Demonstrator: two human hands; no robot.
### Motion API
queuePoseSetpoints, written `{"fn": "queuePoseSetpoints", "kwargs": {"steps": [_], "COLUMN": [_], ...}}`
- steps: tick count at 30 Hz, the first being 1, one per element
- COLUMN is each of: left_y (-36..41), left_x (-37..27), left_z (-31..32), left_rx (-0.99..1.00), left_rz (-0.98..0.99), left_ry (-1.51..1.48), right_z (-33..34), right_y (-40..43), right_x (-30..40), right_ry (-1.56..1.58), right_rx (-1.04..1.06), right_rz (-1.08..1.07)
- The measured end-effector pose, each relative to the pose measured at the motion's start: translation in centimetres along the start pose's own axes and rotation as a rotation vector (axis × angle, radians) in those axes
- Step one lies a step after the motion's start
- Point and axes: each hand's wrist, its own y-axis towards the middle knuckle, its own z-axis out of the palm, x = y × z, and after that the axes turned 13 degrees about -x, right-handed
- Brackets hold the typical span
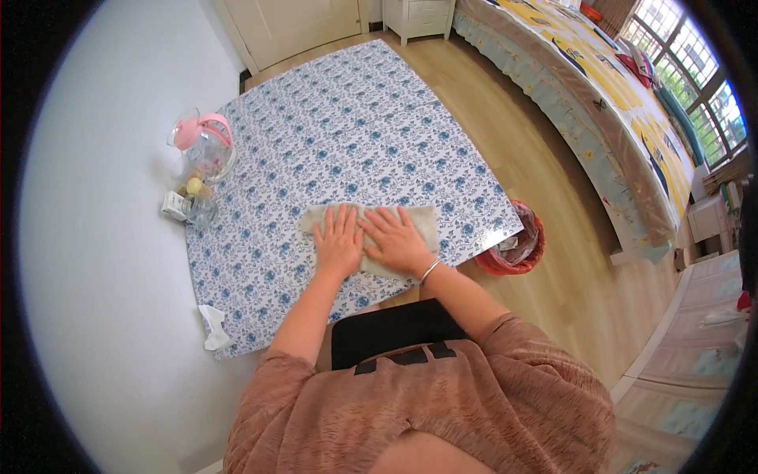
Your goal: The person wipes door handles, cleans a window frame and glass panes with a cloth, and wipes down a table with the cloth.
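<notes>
A beige cloth [427, 222] lies spread near the front edge of a table [355, 148] covered in a blue-and-white floral pattern. My left hand [339, 246] rests flat on the cloth's left part, palm down with fingers apart. Beside it, my right hand [400, 240] presses flat on the middle of the same cloth, its fingers also spread and a silver bangle [430, 269] at the wrist. Both hands hide much of the cloth. Neither has its fingers closed around anything.
Along the wall stand a glass pitcher [207, 151] with pink lid and handle, a glass jar [204, 212] and a small box [174, 205]. White tissue [215, 327] lies at the left corner. A lined red bin [536, 243] stands by the right corner; a bed [592, 77] lies beyond.
</notes>
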Motion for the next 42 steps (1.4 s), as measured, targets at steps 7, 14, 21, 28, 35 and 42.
{"fn": "queuePoseSetpoints", "kwargs": {"steps": [7, 14, 21, 28, 35, 42], "left_y": [0.8, 0.5, 1.9, 8.2, 13.6, 14.3], "left_x": [-5.5, -6.8, -8.3, -8.4, -5.5, 5.0], "left_z": [-0.3, -0.8, 1.9, 5.1, 7.8, 5.7], "left_rx": [0.138, 0.076, -0.108, -0.115, -0.219, -0.037], "left_rz": [0.074, 0.324, 0.386, 0.339, 0.208, -0.134], "left_ry": [0.107, -0.070, -0.300, -0.341, -0.347, -0.088], "right_z": [-3.5, -4.5, -3.1, -0.9, 1.8, 8.4], "right_y": [-2.2, -6.8, -4.6, 0.3, 6.9, 16.9], "right_x": [-5.0, -3.5, -2.5, -9.4, -13.3, -9.2], "right_ry": [-0.070, -0.189, -0.347, -0.471, -0.461, -0.250], "right_rx": [0.071, -0.052, 0.016, -0.081, -0.012, 0.121], "right_rz": [-0.090, 0.150, 0.769, 0.776, 0.647, 0.330]}}
